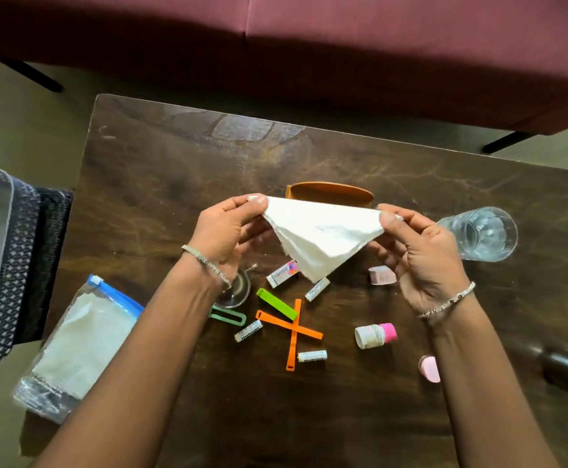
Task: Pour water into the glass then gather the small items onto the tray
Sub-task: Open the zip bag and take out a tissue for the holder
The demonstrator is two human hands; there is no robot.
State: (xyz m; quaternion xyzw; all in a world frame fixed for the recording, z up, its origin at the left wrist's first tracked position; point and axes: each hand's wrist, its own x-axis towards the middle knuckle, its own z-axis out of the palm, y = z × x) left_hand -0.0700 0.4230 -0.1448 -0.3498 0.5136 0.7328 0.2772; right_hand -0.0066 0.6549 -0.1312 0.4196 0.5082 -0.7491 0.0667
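White napkin (319,238) stretched above the table (161,170), one corner pinched in left hand (228,236), other in right hand (417,255), orange tray (330,194) just beyond, water-filled glass (482,233) right, batteries, clips, bottle scattered nearer.

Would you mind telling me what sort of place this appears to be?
Probably a home living room: a low dark wooden table stands before a maroon upholstered sofa, with a woven basket on the floor beside it.

glossy wood table (174,170), clear glass (482,234)
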